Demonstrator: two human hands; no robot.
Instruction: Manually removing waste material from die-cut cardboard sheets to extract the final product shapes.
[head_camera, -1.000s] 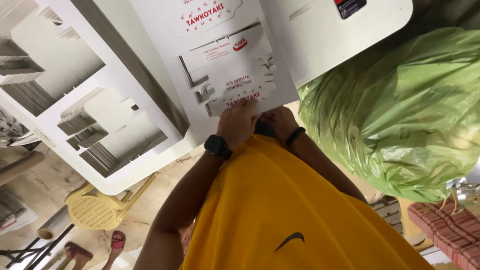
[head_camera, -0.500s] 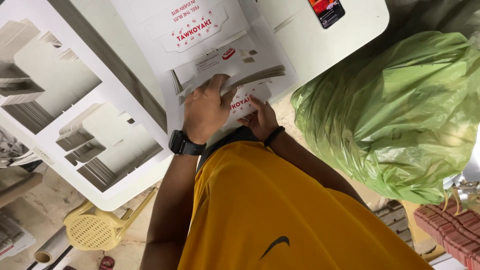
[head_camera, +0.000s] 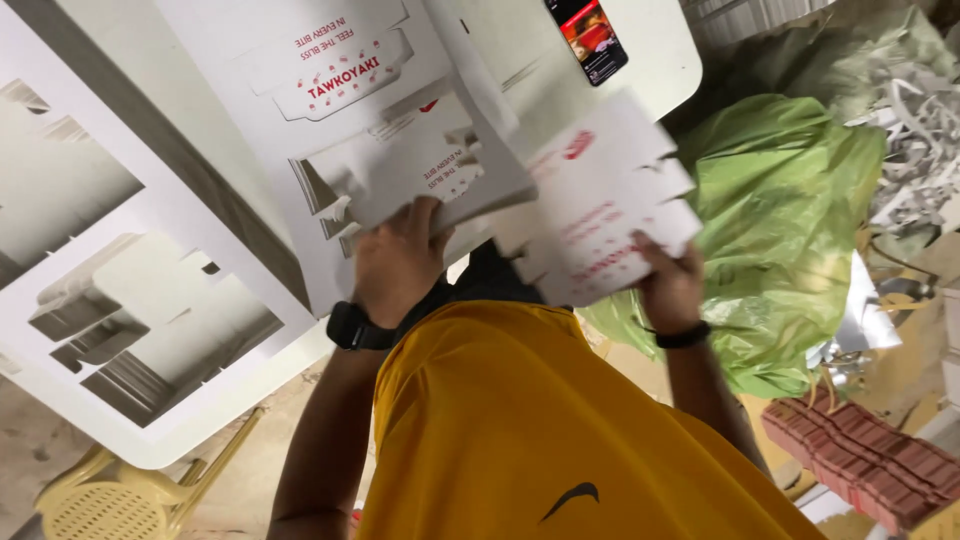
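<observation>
At nine o'clock in the view a white die-cut sheet (head_camera: 120, 300) with box-shaped holes lies on the white bench (head_camera: 660, 60); below it, at seven o'clock, a yellow plastic chair (head_camera: 110, 495) stands on the floor. Toward eleven o'clock a stack of flat white box blanks (head_camera: 330, 90) with red print covers the bench. The left hand (head_camera: 398, 262), a black watch (head_camera: 350, 327) on its wrist, presses against the stack's near edge, its fingers closed on a few lifted blanks (head_camera: 420, 170) (how many cannot be told). Just to its right, near the centre, the right hand (head_camera: 668, 285), with a dark band on its wrist, grips a separate box blank (head_camera: 600, 215) by its lower corner; this blank is tilted and blurred, held clear of the stack, between the bench edge and the person's yellow shirt (head_camera: 530, 430). At twelve o'clock a phone (head_camera: 590, 35) lies on the bench. At three o'clock sits a bulging green plastic bag (head_camera: 800, 210), and at five o'clock red bricks (head_camera: 870, 465).
</observation>
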